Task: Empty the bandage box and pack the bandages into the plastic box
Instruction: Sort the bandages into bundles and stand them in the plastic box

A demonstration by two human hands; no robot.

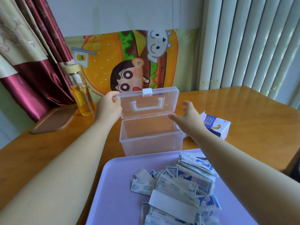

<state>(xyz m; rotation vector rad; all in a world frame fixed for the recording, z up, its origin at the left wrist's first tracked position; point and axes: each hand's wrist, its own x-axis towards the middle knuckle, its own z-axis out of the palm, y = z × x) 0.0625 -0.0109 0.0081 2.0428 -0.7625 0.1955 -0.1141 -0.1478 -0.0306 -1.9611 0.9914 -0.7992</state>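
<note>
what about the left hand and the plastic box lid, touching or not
Touching. The head view shows the left hand gripping the top left corner of the plastic box lid, with its fingers curled over the lid's edge while the lid stands raised.

lilac tray [116,184], clear plastic box [151,143], maroon curtain [40,82]

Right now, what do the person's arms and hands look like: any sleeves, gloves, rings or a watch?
Everything in view is bare. The left hand and right hand wear no gloves, and no rings show. The left forearm and right forearm are uncovered to the frame edge: no sleeve, watch, bracelet or marking in view.
</note>
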